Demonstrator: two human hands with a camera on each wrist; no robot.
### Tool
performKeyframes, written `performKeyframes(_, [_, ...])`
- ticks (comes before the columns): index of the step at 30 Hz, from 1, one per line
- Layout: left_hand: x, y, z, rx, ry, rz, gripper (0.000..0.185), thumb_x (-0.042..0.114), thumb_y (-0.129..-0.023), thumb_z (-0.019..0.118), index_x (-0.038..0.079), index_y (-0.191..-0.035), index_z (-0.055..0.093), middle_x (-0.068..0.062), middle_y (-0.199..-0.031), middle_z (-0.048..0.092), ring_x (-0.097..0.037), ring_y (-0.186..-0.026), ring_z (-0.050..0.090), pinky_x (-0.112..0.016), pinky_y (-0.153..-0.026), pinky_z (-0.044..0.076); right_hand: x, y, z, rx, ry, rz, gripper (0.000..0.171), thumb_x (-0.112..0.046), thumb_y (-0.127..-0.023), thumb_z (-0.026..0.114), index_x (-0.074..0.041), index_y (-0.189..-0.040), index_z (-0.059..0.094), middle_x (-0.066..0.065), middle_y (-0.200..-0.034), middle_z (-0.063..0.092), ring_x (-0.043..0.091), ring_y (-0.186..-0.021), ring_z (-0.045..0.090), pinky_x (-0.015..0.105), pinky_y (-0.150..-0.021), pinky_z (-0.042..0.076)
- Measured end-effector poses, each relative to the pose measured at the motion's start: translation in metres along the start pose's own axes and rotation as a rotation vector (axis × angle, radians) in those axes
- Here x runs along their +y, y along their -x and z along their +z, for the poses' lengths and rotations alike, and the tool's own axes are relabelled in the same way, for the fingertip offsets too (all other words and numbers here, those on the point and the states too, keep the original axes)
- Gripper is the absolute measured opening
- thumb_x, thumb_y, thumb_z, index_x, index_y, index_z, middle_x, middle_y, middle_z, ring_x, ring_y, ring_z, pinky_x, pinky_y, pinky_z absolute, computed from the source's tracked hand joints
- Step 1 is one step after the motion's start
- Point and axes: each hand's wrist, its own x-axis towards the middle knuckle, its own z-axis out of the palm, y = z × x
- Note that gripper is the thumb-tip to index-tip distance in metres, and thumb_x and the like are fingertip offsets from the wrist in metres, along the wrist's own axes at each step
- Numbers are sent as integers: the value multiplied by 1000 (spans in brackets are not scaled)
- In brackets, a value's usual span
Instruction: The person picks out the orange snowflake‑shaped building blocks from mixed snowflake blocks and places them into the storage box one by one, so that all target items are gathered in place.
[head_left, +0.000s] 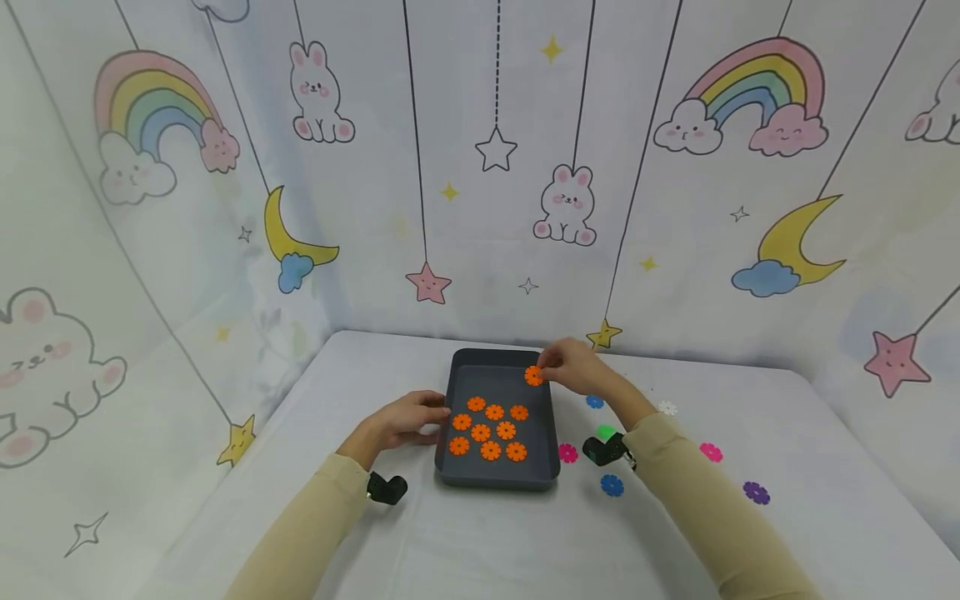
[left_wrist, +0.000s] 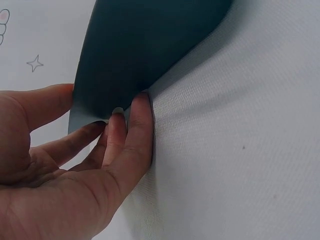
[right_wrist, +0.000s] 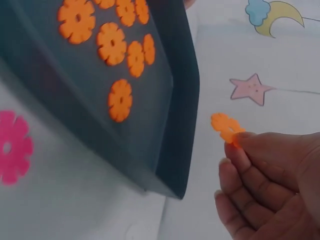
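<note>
A dark grey rectangular tray [head_left: 491, 380] lies on the white table, with several flat orange snowflake discs [head_left: 481, 432] spread over its front and middle part. My left hand [head_left: 408, 418] holds the tray's left side. In the left wrist view its thumb [left_wrist: 52, 104] touches the upper edge, and its bent fingers lie against the outer wall and low edge. Above the tray's far right corner, my right hand [head_left: 576, 367] pinches one orange snowflake disc [right_wrist: 225, 126] between thumb and index finger. The other fingers of that hand are loosely bent.
To the right of the tray lie loose discs: pink [head_left: 567, 453], blue [head_left: 612, 485], green [head_left: 606, 432], white [head_left: 667, 408] and purple [head_left: 757, 492] among them. A cloth [head_left: 480, 208] printed with rabbits, stars and rainbows hangs behind the table.
</note>
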Motion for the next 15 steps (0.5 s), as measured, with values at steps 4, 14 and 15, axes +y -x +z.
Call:
performKeyframes(4, [0,-1,-1,2,-1,0,56,15,-105,59,-4,-152,39,-21,-144,55,-32,-127,57,-44,-93,58,-9,-11,7,-44,-4,-34,8,-8,-95,70,-2,-99,73,6,-93,73,19,-82,64,35,-74,56])
performKeyframes(14, [0,-1,-1,-3,-10,-2,56,16,-105,59,-4,-152,39,-21,-144,54,-32,-127,56,-45,-94,58,-23,-40,30,-91,26,-5,12,-6,-94,69,2,-102,74,10,-96,72,23,-86,65,39,-78,57])
performKeyframes(15, [0,-1,-1,-3,-11,-3,56,16,-104,59,-4,-152,39,-21,-144,54,-32,-127,57,-45,-94,58,-23,-44,33,-90,24,-1,13,-6,-94,70,3,-102,74,11,-97,72,24,-87,65,39,-78,57])
